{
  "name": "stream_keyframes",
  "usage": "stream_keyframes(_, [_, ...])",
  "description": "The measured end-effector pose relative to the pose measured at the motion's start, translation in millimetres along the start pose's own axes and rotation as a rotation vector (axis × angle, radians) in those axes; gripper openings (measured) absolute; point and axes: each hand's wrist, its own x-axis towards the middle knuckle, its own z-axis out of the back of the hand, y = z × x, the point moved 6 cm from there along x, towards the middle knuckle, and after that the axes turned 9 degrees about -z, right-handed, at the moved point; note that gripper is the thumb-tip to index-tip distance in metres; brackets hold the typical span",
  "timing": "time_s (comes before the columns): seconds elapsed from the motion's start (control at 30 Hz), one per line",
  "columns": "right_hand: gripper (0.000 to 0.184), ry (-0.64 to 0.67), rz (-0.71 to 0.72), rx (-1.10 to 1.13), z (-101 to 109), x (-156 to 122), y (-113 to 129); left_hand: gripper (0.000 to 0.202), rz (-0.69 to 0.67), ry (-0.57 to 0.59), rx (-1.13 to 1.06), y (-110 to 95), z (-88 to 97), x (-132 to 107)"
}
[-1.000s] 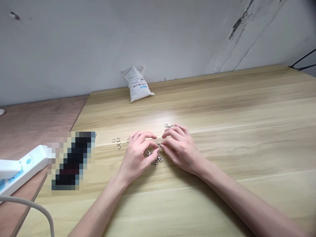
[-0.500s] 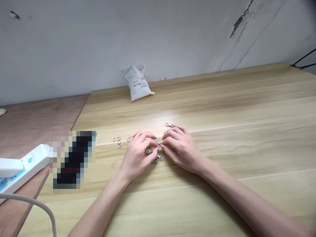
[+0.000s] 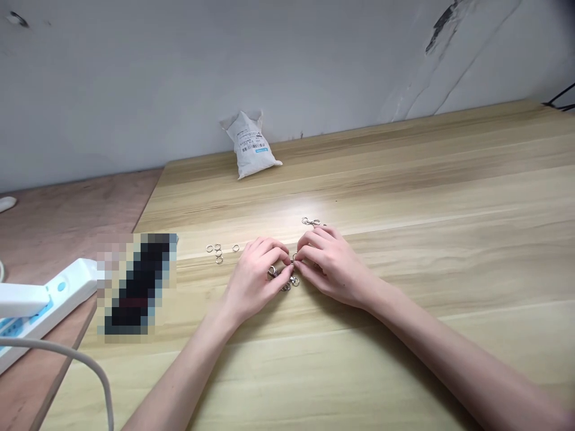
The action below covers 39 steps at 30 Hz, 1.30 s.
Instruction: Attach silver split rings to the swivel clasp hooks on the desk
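My left hand [image 3: 261, 270] and my right hand [image 3: 331, 261] meet at their fingertips, both closed in a pinch. A small metal ring [image 3: 294, 257] shows between them, its lower part hidden by the fingers. Beneath my left thumb and fingers lies a small pile of metal swivel clasps with rings [image 3: 295, 281], partly covered. Beyond my right fingers is another group of metal clasps and rings [image 3: 311, 221]. Several loose metal rings [image 3: 219, 260] rest left of my left hand, with a single ring [image 3: 236, 248] closer to it.
A white printed packet [image 3: 254, 149] stands at the back of the wooden table [image 3: 404, 197], near the wall. To the left are a blurred-out dark object [image 3: 139, 287], a white power strip [image 3: 67, 287] and a grey cable [image 3: 90, 361].
The view has shifted a little. Both hands stay pinched together, and the ring between the fingertips now shows more plainly. More of the single loose ring is visible beside my left hand.
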Motion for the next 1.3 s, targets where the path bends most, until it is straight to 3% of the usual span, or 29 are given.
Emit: stream_keyframes(1.3, [0.013,0.053,-0.015,0.059,-0.1,-0.9,-3.4,0.003,-0.017,0.036,-0.033,2.8,-1.9,-0.8])
